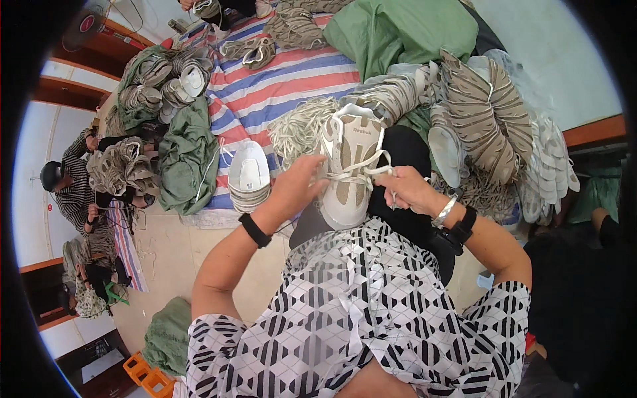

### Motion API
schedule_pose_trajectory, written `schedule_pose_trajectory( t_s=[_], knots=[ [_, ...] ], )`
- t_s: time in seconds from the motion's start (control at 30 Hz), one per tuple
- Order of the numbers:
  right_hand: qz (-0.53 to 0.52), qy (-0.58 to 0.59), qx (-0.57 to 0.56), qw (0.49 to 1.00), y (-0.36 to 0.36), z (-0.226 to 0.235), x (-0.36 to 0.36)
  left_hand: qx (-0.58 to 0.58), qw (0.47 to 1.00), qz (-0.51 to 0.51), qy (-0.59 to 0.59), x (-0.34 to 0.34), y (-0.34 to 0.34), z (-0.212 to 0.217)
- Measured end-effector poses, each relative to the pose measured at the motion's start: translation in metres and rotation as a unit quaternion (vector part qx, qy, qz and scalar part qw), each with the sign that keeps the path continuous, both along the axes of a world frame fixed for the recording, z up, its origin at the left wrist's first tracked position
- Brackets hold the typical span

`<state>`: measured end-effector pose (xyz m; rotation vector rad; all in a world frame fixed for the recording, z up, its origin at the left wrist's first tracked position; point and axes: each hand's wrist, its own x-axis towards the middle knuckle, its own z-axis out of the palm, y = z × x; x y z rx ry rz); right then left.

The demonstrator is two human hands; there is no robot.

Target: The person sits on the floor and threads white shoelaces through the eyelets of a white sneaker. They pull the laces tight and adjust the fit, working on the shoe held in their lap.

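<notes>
A worker's left hand (300, 182) is gripping a white shoe upper (350, 169) while the right hand (406, 188) is pinching its lace (361, 174).

Counting what's showing here: two hands, left hand (300, 182) and right hand (405, 188), working on one shoe upper (350, 169). One striped mat (279, 86) is lying underneath. Two black wristbands (255, 230) and one silver bracelet (444, 211) are showing. Two orange crates (147, 376) are sitting at the bottom. The stacked uppers (488, 116) are piling up past counting.

Shoe upper (350, 169) on the lap, laces (300, 126) behind (stacked uppers (488, 119) right).
</notes>
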<state>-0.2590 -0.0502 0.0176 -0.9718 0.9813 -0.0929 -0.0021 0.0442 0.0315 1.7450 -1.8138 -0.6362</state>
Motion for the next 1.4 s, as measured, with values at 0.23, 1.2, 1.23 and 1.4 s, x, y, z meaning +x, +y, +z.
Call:
schedule_pose_trajectory(
  t_s=[0.23, 1.2, 1.23, 1.4],
  knots=[
    [0.045, 0.027, -0.06, 0.997, 0.005, -0.007, 0.021, 0.139, 0.931, -0.018, 0.337, 0.019, 0.004, -0.008],
    [0.042, -0.163, 0.011, 0.986, 0.022, -0.01, -0.066, -0.071, 0.981, -0.127, -0.125, -0.049, -0.015, -0.001],
    [0.053, -0.154, -0.002, 0.987, 0.023, -0.006, -0.062, -0.048, 0.979, -0.142, -0.137, -0.051, -0.016, 0.003],
    [0.089, -0.146, -0.05, 0.984, 0.021, 0.008, -0.05, 0.066, 0.953, -0.175, -0.237, -0.06, -0.031, 0.023]
  ],
)
